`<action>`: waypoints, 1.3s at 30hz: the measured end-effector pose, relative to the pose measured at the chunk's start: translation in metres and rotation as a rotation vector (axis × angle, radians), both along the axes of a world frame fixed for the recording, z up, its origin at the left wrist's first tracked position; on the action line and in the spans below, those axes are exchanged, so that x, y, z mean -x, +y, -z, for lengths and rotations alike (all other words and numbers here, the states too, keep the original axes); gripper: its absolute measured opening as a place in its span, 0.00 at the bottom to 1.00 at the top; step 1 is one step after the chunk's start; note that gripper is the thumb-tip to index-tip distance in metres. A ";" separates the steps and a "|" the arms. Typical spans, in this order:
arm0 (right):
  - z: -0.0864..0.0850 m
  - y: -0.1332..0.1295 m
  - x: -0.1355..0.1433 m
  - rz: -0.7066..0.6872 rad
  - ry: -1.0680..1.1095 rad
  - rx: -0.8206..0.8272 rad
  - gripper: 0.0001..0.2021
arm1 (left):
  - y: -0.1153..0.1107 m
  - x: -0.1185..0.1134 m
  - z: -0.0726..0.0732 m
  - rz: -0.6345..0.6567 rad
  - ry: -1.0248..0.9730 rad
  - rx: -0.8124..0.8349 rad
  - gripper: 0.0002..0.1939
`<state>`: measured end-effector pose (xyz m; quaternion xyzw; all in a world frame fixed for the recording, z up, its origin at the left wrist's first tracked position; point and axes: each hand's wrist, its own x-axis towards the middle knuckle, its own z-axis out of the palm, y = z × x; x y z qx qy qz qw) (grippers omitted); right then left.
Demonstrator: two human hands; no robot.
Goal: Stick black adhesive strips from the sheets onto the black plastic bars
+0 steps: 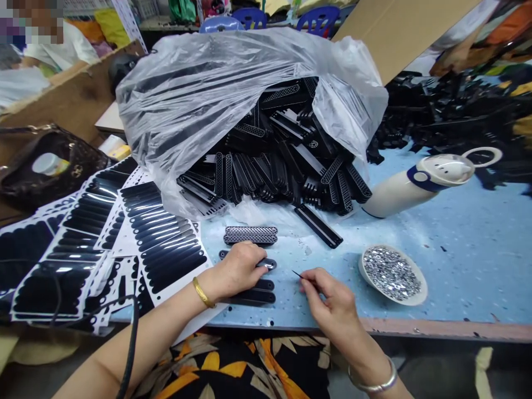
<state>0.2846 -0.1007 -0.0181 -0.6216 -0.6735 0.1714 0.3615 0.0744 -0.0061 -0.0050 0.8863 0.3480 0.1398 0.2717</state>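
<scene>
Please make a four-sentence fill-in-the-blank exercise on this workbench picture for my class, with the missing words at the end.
1. The thin dark item is pinched in the person's ____ hand.
2. The bangle on the left wrist is coloured ____.
3. The bag over the black parts is made of ____.
4. Of the bottle and the bowl, the one nearer the table's front edge is the ____.

Missing words: right; gold; plastic; bowl.

Bright, even light, seemingly overhead; glare streaks on black strips [168, 239]; edges stretched, right side blurred.
</scene>
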 end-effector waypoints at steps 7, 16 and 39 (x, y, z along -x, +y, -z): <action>-0.002 0.010 0.014 -0.053 0.070 -0.014 0.11 | 0.001 0.002 -0.004 0.003 -0.008 0.051 0.10; -0.004 0.022 0.024 -0.088 -0.086 -0.096 0.09 | 0.000 -0.001 -0.005 0.055 0.047 0.017 0.08; -0.013 0.032 0.031 -0.194 -0.236 -0.168 0.13 | 0.001 0.000 -0.012 0.115 0.086 -0.018 0.08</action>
